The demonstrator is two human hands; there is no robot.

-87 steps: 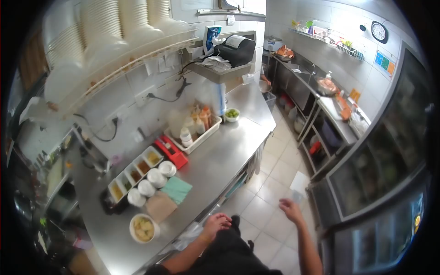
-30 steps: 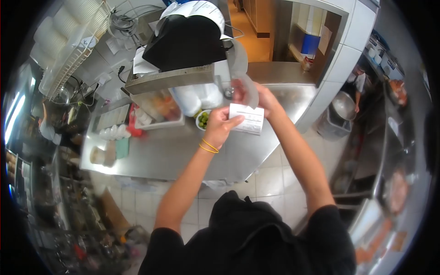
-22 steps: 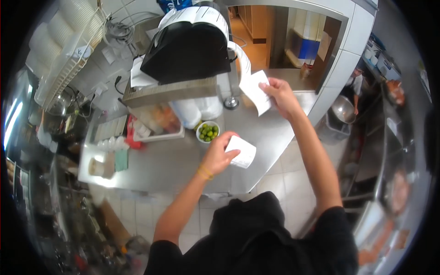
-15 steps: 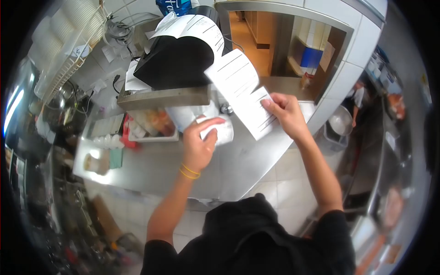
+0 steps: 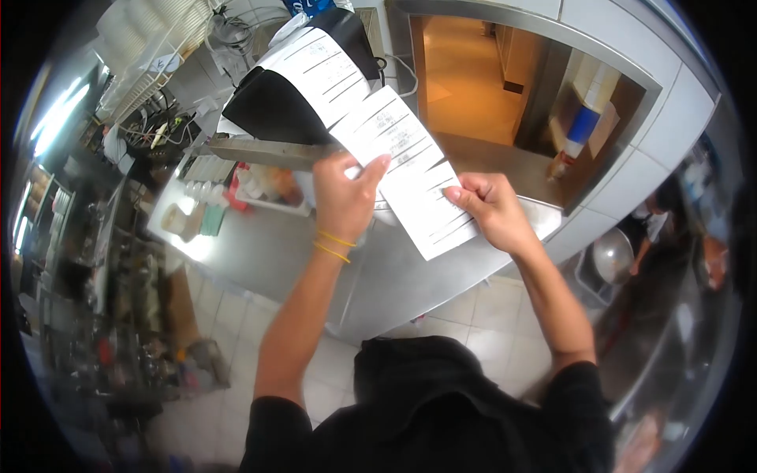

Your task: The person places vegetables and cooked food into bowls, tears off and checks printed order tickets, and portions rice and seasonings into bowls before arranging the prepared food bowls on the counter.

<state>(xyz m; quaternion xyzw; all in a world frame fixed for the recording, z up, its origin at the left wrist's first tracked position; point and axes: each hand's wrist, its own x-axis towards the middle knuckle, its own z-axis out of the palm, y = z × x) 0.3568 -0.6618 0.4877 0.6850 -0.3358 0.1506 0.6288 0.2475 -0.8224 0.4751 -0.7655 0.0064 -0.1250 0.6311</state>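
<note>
A long white strip of printed order tickets [image 5: 398, 146] hangs forward from a black ticket printer [image 5: 272, 106], with dark lines and print across it. My right hand [image 5: 493, 211] pinches the strip's right edge near its lower end, thumb on top. At the left edge, higher up, my left hand [image 5: 345, 193] is closed, its thumb against the paper; its other fingers are partly hidden. A yellow band circles my left wrist. Under the strip and beside my left hand, a white object is mostly covered, and I cannot make out its kind.
The steel counter [image 5: 378, 276] lies below my hands. A white tray [image 5: 296, 206] of items stands at left, near green pads [image 5: 211, 221]. Ahead right is a framed pass-through window [image 5: 481, 150]. At far right, another person stands near a metal bowl [image 5: 613, 256].
My left hand has moved up from the white object to the ticket strip's left edge. My right hand still holds the strip, which now lies flatter toward me. The camera view has turned.
</note>
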